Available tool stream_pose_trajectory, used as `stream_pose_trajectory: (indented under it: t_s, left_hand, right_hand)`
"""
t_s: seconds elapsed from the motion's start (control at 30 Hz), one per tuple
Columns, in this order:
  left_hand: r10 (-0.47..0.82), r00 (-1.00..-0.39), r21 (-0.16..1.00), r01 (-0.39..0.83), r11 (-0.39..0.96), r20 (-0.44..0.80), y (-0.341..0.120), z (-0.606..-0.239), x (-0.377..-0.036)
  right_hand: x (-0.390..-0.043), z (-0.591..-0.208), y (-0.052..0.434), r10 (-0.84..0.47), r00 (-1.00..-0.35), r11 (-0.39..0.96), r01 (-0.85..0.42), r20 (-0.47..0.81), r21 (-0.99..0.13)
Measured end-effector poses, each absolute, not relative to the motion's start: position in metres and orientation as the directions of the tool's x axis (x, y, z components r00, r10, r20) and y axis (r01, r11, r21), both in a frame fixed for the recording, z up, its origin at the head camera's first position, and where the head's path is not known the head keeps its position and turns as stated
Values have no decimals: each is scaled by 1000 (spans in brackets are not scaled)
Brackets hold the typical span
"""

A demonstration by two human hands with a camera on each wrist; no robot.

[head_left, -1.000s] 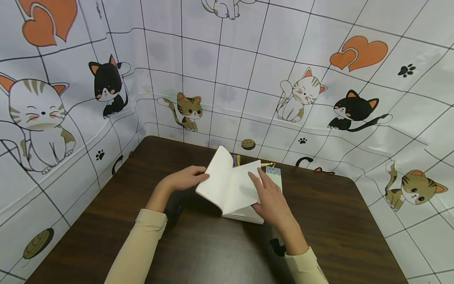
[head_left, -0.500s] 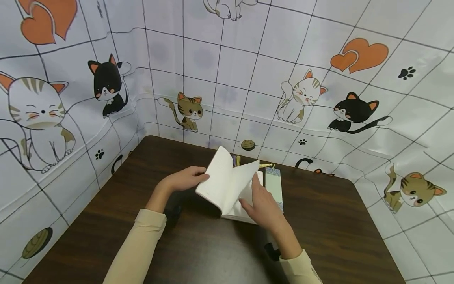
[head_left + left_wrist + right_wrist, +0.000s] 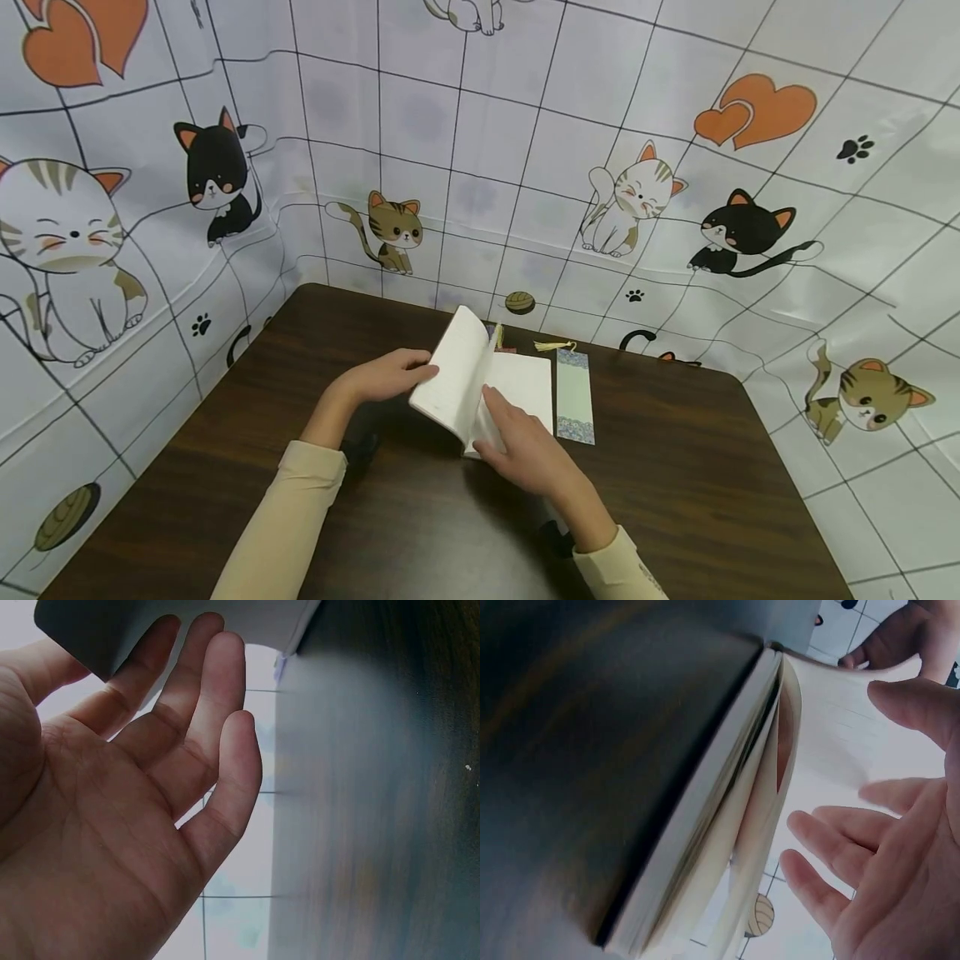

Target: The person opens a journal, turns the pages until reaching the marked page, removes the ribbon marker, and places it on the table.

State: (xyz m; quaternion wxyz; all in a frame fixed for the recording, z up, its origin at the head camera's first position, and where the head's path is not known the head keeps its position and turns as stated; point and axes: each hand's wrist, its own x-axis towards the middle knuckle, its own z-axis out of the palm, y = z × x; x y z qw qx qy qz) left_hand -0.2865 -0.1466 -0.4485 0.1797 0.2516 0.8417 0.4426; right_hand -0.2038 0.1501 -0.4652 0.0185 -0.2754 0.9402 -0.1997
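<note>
The right hand (image 3: 525, 454), fingers loosely spread and gripping nothing, has slid down toward the near edge of the open white-paged notebook (image 3: 480, 387), and the leaf it was turning now lies against the raised left stack. The left hand (image 3: 382, 377), fingers straight, props that stack from behind. The notebook sits on the dark brown wooden table (image 3: 697, 492); just beside it lies a pale green tasselled bookmark (image 3: 574, 395), now fully uncovered.

sleeves (image 3: 292, 508): long, cream-beige, smooth fabric, ending at both wrists
wrist straps (image 3: 360, 446): dark, beneath each cuff
</note>
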Motion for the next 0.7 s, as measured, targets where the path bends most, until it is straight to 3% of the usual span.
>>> stream_pose_trajectory:
  t_s: [0.43, 0.7]
  left_hand:
    - [548, -830, 854, 210, 476, -102, -140, -445, -283]
    - [571, -818, 846, 259, 466, -64, -141, -445, -285]
  right_hand:
    - [-198, -467, 143, -553, -833, 783, -520, 1, -341]
    - [-199, -467, 145, -543, -838, 796, -493, -54, -351]
